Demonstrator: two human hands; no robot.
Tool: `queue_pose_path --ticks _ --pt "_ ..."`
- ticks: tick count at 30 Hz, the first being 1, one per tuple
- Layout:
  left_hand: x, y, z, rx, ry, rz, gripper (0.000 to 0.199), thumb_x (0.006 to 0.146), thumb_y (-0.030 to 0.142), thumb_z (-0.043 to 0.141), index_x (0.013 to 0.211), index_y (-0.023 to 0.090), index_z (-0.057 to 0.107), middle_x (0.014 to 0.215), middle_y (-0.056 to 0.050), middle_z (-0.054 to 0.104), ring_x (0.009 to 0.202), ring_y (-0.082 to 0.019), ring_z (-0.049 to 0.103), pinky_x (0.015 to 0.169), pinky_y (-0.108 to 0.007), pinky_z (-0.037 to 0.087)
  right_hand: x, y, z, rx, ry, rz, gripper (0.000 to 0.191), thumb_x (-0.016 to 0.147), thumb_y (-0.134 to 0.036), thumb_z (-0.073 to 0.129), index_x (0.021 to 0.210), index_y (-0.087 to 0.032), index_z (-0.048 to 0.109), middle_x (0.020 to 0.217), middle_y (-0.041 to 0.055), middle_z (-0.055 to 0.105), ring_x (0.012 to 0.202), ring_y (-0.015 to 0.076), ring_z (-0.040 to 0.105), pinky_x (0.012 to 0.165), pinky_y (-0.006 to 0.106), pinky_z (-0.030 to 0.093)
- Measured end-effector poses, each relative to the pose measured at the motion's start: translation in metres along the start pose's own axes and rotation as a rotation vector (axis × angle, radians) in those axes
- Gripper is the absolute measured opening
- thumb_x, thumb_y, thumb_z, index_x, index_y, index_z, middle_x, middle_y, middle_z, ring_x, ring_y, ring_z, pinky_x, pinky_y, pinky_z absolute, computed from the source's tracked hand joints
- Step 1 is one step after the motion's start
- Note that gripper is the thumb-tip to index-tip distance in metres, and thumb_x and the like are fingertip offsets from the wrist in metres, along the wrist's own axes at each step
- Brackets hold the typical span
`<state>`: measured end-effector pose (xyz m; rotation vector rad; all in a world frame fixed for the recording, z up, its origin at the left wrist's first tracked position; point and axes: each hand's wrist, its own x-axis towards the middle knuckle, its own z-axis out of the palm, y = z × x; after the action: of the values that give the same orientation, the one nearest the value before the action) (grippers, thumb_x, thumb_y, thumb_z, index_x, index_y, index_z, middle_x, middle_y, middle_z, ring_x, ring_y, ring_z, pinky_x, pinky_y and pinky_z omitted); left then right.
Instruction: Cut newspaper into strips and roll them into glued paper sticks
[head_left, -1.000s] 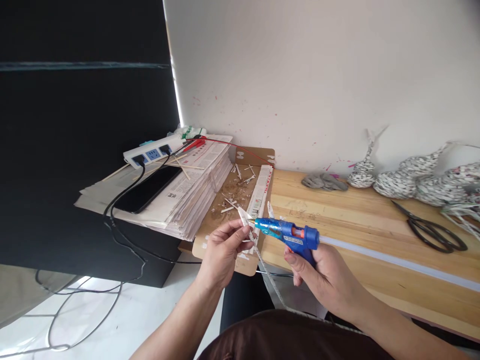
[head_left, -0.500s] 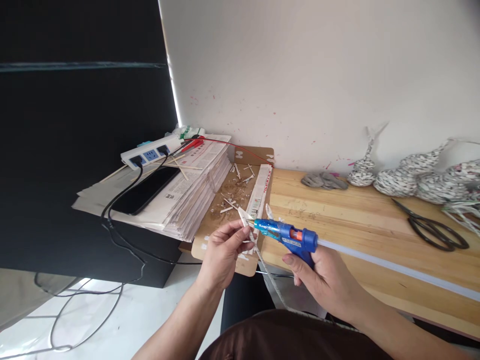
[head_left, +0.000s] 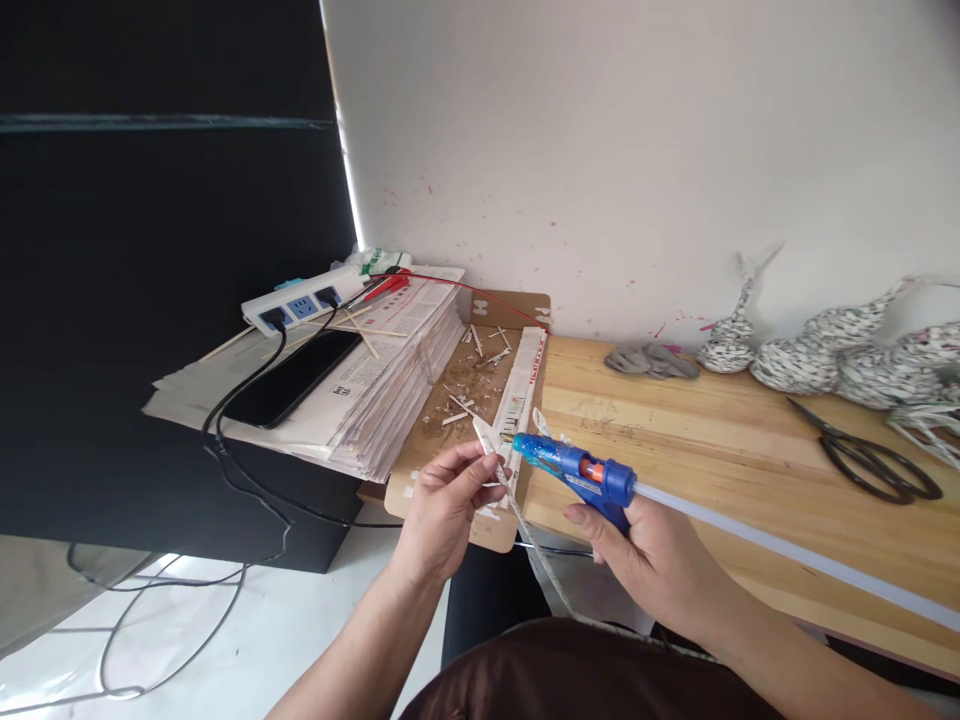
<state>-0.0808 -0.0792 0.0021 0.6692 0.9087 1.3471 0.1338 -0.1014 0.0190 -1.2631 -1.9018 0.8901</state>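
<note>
My left hand [head_left: 448, 492] is closed in a pinch on a thin rolled paper strip [head_left: 489, 436], whose flat pointed end sticks up past the fingertips. The strip's long tail runs down toward my lap. Wrapped around the handle of a blue hot glue gun [head_left: 574, 470] is my right hand [head_left: 652, 555]. The gun's nozzle points left, close beside the strip's tip, with a small gap between them. A long translucent glue stick [head_left: 757, 535] extends from the gun's back end.
Left is a newspaper stack [head_left: 405, 400] bearing a phone [head_left: 292, 378], a power strip [head_left: 304, 300] and red-handled scissors [head_left: 390, 285]. Paper scraps litter a cardboard tray [head_left: 442, 440] holding folded newspaper strips [head_left: 525, 370]. Black scissors [head_left: 870, 460] and woven paper pieces [head_left: 795, 350] lie right on the wooden table [head_left: 600, 390].
The glue gun's nozzle has drawn back slightly to the right from the paper strip. My left hand keeps its pinch in nearly the same spot.
</note>
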Motion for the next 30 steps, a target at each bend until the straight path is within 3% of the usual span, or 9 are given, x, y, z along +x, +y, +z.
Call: queue_pose_path --ticks 5,13,25,30 --pt "0.002 -0.001 -0.004 -0.052 -0.002 -0.007 0.022 0.07 0.023 0.078 0.089 0.014 0.072 0.08 -0.004 0.069 0.067 -0.009 0.064 0.061 -0.017 0.056 -0.001 -0.001 0.001 -0.122 0.014 -0.002 0.025 0.092 -0.04 0.051 0.107 -0.022 0.06 0.07 0.0008 0.067 0.058 0.0167 0.062 0.056 0.027 0.047" --pt "0.004 0.0 -0.006 -0.085 -0.038 -0.018 0.018 0.073 0.021 0.076 0.09 0.015 0.072 0.08 -0.002 0.069 0.067 -0.008 0.064 0.062 -0.017 0.056 -0.006 -0.007 0.004 -0.102 -0.065 0.008 0.023 0.091 -0.039 0.054 0.097 -0.02 0.064 0.065 -0.0001 0.065 0.059 0.0152 0.061 0.057 0.025 0.047" --pt "0.002 0.002 -0.007 -0.066 -0.045 -0.02 0.019 0.073 0.022 0.076 0.089 0.014 0.072 0.079 -0.004 0.07 0.068 -0.009 0.064 0.063 -0.017 0.056 0.002 -0.01 0.01 0.302 -0.127 0.143 0.035 0.092 -0.044 0.051 0.114 -0.018 0.059 0.064 -0.0012 0.059 0.054 0.0128 0.056 0.052 0.024 0.048" --pt "0.001 0.002 -0.008 -0.059 -0.041 -0.025 0.021 0.072 0.023 0.076 0.09 0.014 0.072 0.081 -0.004 0.069 0.069 -0.009 0.065 0.063 -0.018 0.056 0.003 -0.012 0.009 0.297 -0.122 0.119 0.03 0.093 -0.043 0.05 0.104 -0.017 0.06 0.059 -0.0023 0.057 0.053 0.0116 0.056 0.052 0.023 0.047"
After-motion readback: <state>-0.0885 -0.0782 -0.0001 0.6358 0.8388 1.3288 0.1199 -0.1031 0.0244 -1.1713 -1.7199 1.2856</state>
